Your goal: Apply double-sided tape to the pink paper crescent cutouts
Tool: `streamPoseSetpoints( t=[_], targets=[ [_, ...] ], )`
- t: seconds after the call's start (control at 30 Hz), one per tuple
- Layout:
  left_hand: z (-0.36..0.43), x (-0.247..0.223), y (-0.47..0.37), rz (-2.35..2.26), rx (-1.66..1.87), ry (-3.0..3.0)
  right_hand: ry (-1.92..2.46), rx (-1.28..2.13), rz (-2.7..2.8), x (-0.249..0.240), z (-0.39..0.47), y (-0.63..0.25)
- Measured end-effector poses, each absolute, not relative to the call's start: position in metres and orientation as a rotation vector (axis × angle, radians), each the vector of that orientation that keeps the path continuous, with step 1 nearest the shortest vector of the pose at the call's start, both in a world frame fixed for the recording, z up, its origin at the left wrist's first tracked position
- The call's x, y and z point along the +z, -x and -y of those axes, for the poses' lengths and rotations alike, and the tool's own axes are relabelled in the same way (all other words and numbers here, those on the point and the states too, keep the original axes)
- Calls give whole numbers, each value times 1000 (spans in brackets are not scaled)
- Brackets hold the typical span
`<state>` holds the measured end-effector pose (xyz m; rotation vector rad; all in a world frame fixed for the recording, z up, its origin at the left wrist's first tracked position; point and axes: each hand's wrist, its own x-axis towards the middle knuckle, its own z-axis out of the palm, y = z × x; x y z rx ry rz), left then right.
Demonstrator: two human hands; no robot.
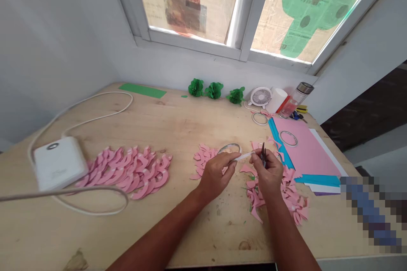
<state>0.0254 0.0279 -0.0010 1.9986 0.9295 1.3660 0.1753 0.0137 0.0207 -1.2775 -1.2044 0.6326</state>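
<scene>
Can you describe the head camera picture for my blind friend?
A person's left hand and right hand hold a pale strip between them over a wooden table, the right also holding scissors. Pink paper pieces lie nearby; three green paper shapes sit behind.

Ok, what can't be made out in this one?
All in the head view:
Scissors: handles hidden by the right hand.
Tape ring: lower edge hidden by the left hand.
White power bank: lettering too small and faint.
Blue patch, lower right: pixelated beyond recognition.
</scene>
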Motion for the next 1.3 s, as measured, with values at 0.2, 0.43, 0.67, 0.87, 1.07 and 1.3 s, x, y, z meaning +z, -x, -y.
streamPoseSetpoints(
  t=[0.2,0.43,0.67,0.87,1.07,1.3],
  targets=[
    [-29,-1,-26,-962,1481,-2076,1359,478,1285,15,-13,-176],
    [-30,0,-23,-1001,1547,-2076,1337,570,1194,15,-16,-177],
    [-30,4,-20,-1038,1562,-1941,1142,1083,1201,17,-18,-182],
    [-28,6,-19,-1033,1545,-1866,1108,1287,1147,15,-17,-178],
    [-28,7,-19,-995,1480,-1859,1085,1338,1151,14,-17,-178],
    [-28,8,-19,-1011,1455,-1859,1090,1320,1182,18,-16,-178]
  ],
)
